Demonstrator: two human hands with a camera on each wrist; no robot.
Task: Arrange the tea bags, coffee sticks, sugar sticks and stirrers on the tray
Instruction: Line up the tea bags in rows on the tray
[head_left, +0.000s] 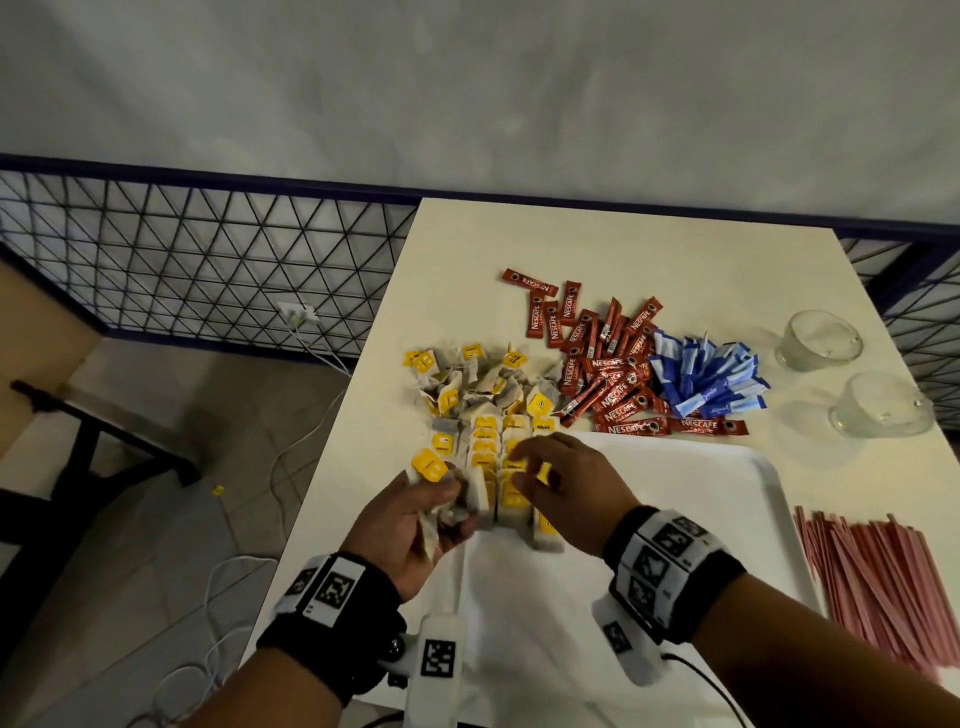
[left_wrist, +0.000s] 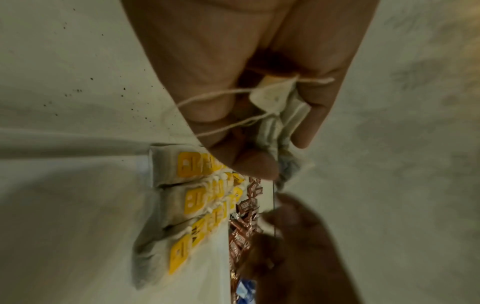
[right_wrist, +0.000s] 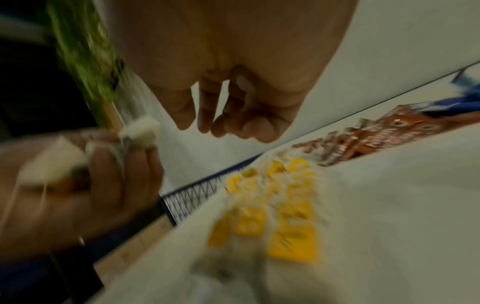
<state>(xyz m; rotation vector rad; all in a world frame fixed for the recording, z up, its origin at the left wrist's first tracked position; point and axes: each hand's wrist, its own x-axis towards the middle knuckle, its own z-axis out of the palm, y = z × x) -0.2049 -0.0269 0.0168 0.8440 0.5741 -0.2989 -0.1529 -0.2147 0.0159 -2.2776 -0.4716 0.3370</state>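
My left hand grips a small bunch of tea bags with yellow tags, their strings trailing; the left wrist view shows the bunched tea bags between its fingers. My right hand hovers over the rows of tea bags laid at the far left corner of the white tray. Its fingers hang loosely curled and hold nothing. Loose tea bags, red coffee sticks, blue sugar sticks and pink stirrers lie on the table.
Two glass cups stand at the white table's far right. The table's left edge runs just left of the tea bags, with floor and cables below. A mesh fence stands behind.
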